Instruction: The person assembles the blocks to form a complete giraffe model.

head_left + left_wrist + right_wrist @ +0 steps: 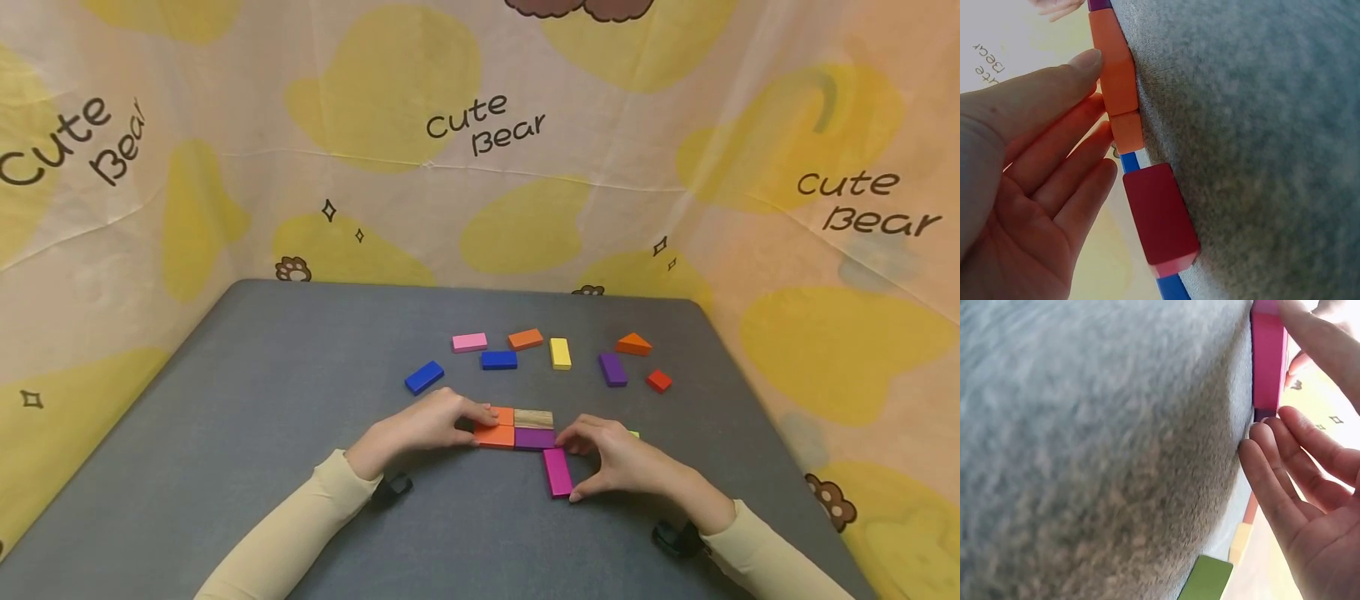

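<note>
Two orange blocks point(493, 437), a wood-grain block point(533, 419) and a purple block point(534, 438) lie flat together in two rows. My left hand point(431, 421) holds the orange pair at its left end, the thumb on the near face in the left wrist view. With thumb and fingertips at opposite ends, my right hand point(626, 458) grips a magenta block point(558, 473). That block lies slightly askew in front of the purple one. A dark red block point(1160, 215) shows beside my left hand in the left wrist view, hidden from the head view.
Farther back are blue blocks point(498, 360), a pink block point(469, 342), an orange block point(525, 338), a yellow block point(560, 353), a purple block point(612, 369), an orange triangle point(633, 344) and a red block point(659, 381). A green block point(1208, 578) sits by my right hand.
</note>
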`<state>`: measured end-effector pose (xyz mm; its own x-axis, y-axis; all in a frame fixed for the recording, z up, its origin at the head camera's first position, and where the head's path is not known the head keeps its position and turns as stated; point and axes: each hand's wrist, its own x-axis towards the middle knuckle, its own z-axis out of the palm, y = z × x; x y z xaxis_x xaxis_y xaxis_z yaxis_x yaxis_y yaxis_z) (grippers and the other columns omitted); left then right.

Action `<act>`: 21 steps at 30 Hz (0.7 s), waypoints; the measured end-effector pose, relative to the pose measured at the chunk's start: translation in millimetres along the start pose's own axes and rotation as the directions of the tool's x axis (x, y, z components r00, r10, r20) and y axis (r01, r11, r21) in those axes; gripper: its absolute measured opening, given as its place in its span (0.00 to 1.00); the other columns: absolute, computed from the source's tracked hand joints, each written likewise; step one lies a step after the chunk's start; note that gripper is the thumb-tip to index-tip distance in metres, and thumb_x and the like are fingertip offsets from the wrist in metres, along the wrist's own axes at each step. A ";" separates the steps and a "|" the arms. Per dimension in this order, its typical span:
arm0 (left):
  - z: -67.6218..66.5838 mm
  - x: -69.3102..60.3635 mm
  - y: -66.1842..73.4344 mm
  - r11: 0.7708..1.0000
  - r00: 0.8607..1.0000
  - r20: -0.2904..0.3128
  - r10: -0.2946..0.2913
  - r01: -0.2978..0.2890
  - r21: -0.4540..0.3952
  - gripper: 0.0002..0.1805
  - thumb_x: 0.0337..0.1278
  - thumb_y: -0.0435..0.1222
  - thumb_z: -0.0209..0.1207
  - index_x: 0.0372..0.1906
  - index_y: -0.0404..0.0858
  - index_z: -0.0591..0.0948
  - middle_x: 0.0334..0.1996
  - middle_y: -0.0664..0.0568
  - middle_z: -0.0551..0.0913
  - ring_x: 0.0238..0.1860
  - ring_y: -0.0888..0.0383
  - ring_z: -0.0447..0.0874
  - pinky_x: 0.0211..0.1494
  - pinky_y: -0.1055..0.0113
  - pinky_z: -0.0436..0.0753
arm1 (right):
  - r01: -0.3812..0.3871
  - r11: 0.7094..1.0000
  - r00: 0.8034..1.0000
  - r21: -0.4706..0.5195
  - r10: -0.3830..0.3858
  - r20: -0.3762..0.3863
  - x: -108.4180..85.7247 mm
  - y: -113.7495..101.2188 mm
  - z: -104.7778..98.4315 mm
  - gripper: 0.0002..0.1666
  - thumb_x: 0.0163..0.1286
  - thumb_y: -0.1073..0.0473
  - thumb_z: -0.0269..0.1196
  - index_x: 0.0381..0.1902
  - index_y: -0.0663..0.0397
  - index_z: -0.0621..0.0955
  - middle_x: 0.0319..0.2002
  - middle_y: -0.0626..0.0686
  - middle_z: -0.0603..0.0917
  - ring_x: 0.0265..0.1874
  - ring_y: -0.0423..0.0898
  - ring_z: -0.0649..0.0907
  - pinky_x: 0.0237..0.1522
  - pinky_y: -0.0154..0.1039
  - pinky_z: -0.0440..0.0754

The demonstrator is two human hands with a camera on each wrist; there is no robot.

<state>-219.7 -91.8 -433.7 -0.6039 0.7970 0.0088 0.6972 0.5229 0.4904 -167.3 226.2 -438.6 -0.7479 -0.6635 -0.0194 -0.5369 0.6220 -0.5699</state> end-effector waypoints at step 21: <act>-1.7 0.6 1.1 1.000 1.000 -0.001 0.004 -0.004 0.002 0.21 0.54 0.38 0.66 0.55 0.49 0.81 0.57 0.57 0.79 0.61 0.65 0.74 0.59 0.65 0.77 | 0.003 0.996 0.999 -0.091 -0.006 -0.031 -5.2 -1.0 -1.6 0.32 0.45 0.36 0.74 0.44 0.47 0.82 0.38 0.43 0.81 0.36 0.36 0.81 0.40 0.33 0.82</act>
<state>-219.9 -91.3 -431.7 -0.6014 0.7989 0.0118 0.7007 0.5202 0.4883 -163.4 229.6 -436.6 -0.7564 -0.6540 0.0101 -0.5729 0.6550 -0.4927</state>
